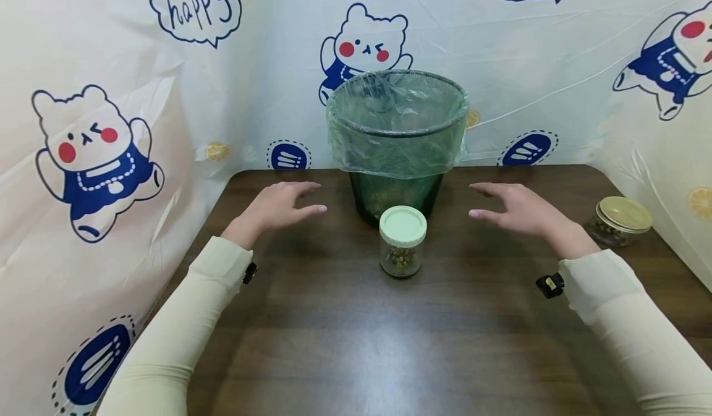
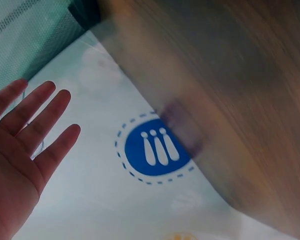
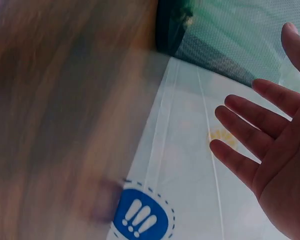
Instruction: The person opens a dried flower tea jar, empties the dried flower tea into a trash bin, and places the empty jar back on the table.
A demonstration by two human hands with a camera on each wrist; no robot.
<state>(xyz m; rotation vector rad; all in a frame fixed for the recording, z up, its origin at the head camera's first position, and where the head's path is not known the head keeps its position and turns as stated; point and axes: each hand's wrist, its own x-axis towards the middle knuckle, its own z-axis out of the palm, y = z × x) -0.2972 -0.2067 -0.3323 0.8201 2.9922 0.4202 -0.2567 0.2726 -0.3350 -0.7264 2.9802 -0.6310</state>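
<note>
My left hand [image 1: 278,206] hovers over the table left of the waste basket, fingers straight and holding nothing. On the other side my right hand [image 1: 517,207] mirrors it, also with extended fingers and nothing held. Between them stands a small glass jar [image 1: 403,258] with a pale green lid [image 1: 403,224], upright, with small dark bits inside. Right behind the jar is a dark mesh waste basket [image 1: 397,196] lined with a translucent green bag [image 1: 395,153]. In the wrist views, the left palm [image 2: 15,175] and right palm [image 3: 285,175] show spread fingers, apart from the basket.
A second, squat jar [image 1: 617,223] with a gold lid stands at the table's right side, beside my right wrist. The brown wooden table [image 1: 334,354] meets a printed white sheet [image 1: 267,94] at the back and sides. Each cuff carries a small black device.
</note>
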